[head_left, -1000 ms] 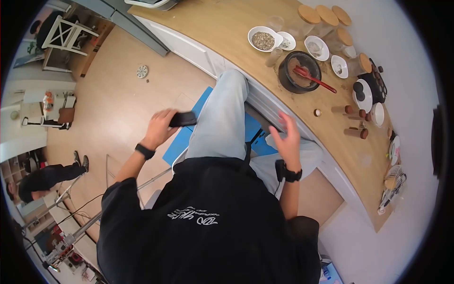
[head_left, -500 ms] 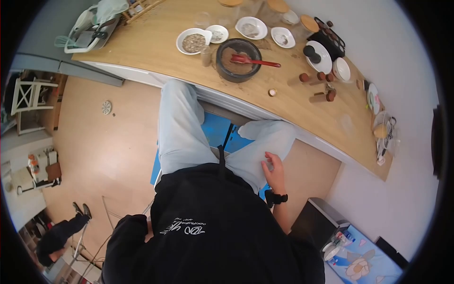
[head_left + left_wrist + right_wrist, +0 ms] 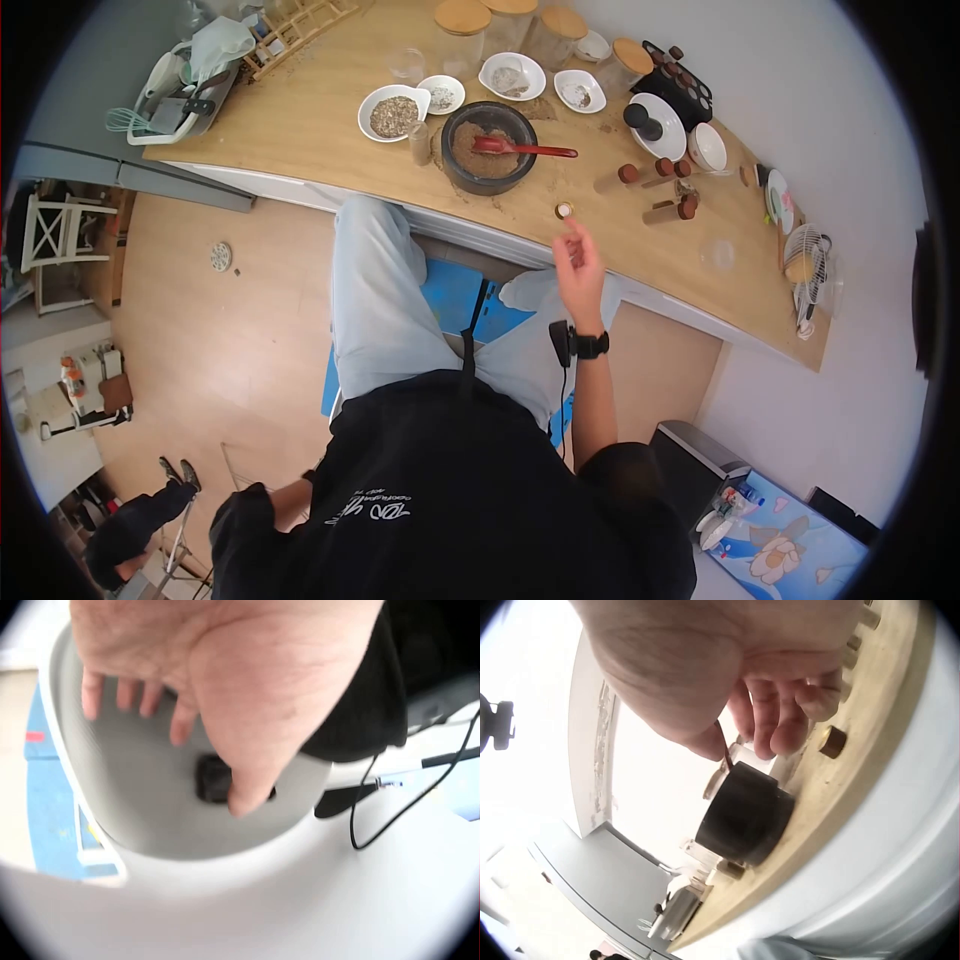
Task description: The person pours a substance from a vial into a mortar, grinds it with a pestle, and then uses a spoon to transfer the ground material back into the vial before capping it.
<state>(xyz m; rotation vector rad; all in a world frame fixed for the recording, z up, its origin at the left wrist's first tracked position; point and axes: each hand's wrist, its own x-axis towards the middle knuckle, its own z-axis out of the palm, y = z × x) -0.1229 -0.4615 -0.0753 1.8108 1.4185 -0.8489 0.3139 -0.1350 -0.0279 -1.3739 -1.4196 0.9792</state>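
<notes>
In the left wrist view my left hand point(image 3: 247, 690) hovers over a grey seat point(image 3: 172, 832), fingers extended. A small black object point(image 3: 214, 778) lies on that seat, partly behind the thumb; blur hides its kind. My body hides this hand in the head view. My right hand point(image 3: 580, 272) reaches to the counter's front edge, fingers loosely bent and holding nothing. Just beyond its fingertips stands a small brown cap point(image 3: 564, 210) with a pale inside. Left of it is a thick black bowl point(image 3: 488, 148) of brown powder, a red spatula point(image 3: 525, 148) resting in it.
White dishes of seasonings, such as one dish point(image 3: 394, 112), stand around the bowl on the wooden counter point(image 3: 300, 120). Brown-capped tubes point(image 3: 668, 210) lie to the right, wooden-lidded jars point(image 3: 462, 40) behind. A dish rack point(image 3: 180, 100) is at the far left. Another person point(image 3: 130, 530) is behind left.
My left hand carried the black object from beside my left leg back out of the head view. My right hand moved from over the counter to my thigh, then forward to the counter edge.
</notes>
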